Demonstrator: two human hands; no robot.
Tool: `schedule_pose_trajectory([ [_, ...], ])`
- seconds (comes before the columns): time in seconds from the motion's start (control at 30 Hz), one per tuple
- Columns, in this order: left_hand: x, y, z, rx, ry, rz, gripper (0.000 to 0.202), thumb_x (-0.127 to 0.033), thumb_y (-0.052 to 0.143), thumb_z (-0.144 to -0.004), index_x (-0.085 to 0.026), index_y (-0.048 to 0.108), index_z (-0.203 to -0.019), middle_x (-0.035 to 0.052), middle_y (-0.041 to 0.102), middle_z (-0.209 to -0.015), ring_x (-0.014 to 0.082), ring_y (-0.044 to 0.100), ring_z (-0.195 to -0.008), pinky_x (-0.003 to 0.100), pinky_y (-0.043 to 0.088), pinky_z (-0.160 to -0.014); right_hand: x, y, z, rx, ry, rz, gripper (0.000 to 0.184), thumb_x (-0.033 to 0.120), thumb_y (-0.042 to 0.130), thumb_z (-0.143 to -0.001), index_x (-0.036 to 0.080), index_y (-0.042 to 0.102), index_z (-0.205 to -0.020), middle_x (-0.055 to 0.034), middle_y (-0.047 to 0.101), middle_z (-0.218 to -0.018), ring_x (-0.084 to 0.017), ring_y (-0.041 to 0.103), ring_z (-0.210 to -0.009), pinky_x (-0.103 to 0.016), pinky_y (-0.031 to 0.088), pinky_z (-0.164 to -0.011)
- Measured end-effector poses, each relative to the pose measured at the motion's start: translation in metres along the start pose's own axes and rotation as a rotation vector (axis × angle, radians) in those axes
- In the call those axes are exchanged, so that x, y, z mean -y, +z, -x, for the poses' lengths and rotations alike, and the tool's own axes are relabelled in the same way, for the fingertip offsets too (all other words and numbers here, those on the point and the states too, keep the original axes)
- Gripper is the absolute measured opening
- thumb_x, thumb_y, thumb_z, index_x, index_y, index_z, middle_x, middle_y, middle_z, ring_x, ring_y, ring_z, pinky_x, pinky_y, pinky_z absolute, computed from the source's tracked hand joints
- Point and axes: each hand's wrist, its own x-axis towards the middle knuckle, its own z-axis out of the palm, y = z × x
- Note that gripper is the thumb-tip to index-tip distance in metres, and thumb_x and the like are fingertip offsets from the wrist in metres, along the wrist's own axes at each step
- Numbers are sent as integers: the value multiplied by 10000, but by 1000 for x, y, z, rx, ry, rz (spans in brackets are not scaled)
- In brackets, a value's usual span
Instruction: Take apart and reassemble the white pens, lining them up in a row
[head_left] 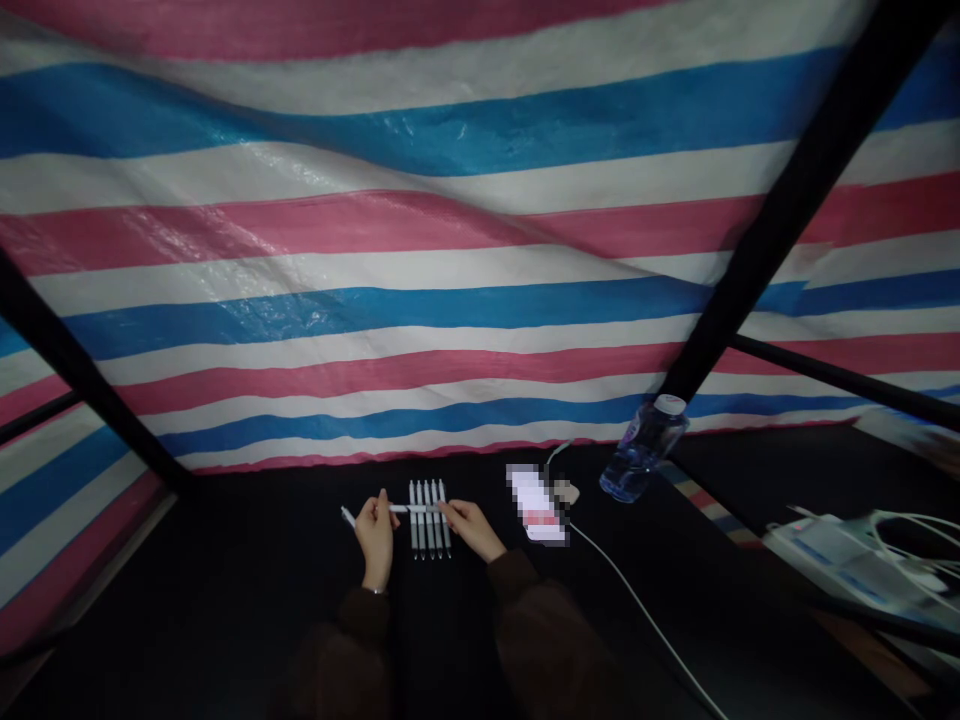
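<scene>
Several white pens [423, 535] lie side by side in a row on the black tabletop [247, 580]. One more white pen [409, 509] is held crosswise above the row. My left hand [376, 542] pinches its left end between thumb and finger, and my right hand [469, 526] has fingers closed on its right end. Out of the left side of my left hand sticks a white pen end [348, 517]; whether it belongs to a second pen in the palm, I cannot tell.
Right of my hands lies a lit phone [536, 505], with a pale adapter [565, 491] and white cable [637, 592]. A clear bottle [641, 452] stands farther right beside a black post [712, 330]. Striped sheeting [420, 300] hangs behind the table.
</scene>
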Motion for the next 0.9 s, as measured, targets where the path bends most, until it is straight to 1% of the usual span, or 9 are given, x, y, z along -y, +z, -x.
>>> schedule_pose_trajectory([
  [0.2, 0, 0, 0, 2, -14, -16, 443, -559, 475, -762, -185, 454, -526, -52, 434, -401, 79, 392, -386, 208, 309, -430, -2, 2, 0, 35, 46, -29, 572, 700, 449, -699, 204, 321, -445, 66, 276, -404, -65, 241, -409, -229, 164, -433],
  [0.33, -3, 0, 1, 9, -26, -4, 451, -589, 479, -743, -177, 490, -560, -54, 435, -396, 80, 396, -381, 206, 305, -427, -9, 3, -2, 11, 103, -56, 618, 745, 418, -679, 217, 272, -393, 66, 252, -352, -58, 219, -370, -238, 152, -420],
  [0.5, -4, 2, 1, 48, -23, 44, 419, -564, 521, -729, -170, 481, -593, -52, 459, -418, 74, 419, -389, 196, 314, -427, -15, 3, -4, -38, 90, -34, 635, 766, 407, -666, 210, 315, -373, 50, 293, -340, -65, 260, -361, -238, 185, -415],
  [0.53, -4, 3, 1, 65, -27, 62, 394, -547, 547, -718, -168, 484, -629, -51, 479, -434, 73, 427, -392, 192, 315, -424, -16, 3, -5, -48, 85, -25, 638, 764, 400, -674, 208, 324, -370, 46, 303, -340, -67, 268, -361, -238, 192, -416],
  [0.6, -5, 6, 2, 106, -29, 105, 363, -499, 608, -688, -165, 502, -783, -59, 514, -467, 74, 447, -397, 186, 323, -424, -15, 3, -5, -60, 75, -12, 641, 756, 389, -691, 203, 337, -370, 40, 318, -342, -70, 284, -365, -238, 210, -421],
  [0.67, -7, 9, 4, 135, -16, 148, 460, -453, 645, -672, -165, 466, -983, -78, 520, -478, 81, 473, -402, 187, 345, -438, -14, 2, -5, -71, 65, -11, 635, 748, 388, -701, 198, 361, -386, 38, 332, -351, -75, 302, -374, -238, 229, -430],
  [0.7, -8, 9, 4, 141, -3, 166, 514, -438, 650, -673, -166, 433, -1051, -88, 515, -476, 85, 488, -409, 192, 361, -453, -14, 2, -5, -76, 62, -18, 628, 745, 393, -701, 193, 382, -402, 38, 340, -358, -78, 314, -381, -238, 237, -435],
  [0.77, -10, 10, 5, 141, 16, 188, 535, -430, 637, -690, -167, 406, -1094, -91, 515, -476, 93, 520, -433, 206, 393, -492, -14, 2, -6, -84, 58, -53, 615, 743, 407, -697, 181, 435, -450, 40, 360, -380, -83, 334, -397, -236, 248, -444],
  [0.9, -12, 7, 3, 110, 15, 215, 451, -471, 576, -732, -179, 423, -1040, -58, 572, -528, 111, 566, -487, 250, 438, -561, -19, 2, -9, -77, 78, -144, 603, 736, 419, -699, 163, 493, -527, 42, 384, -405, -81, 349, -414, -228, 247, -454],
])
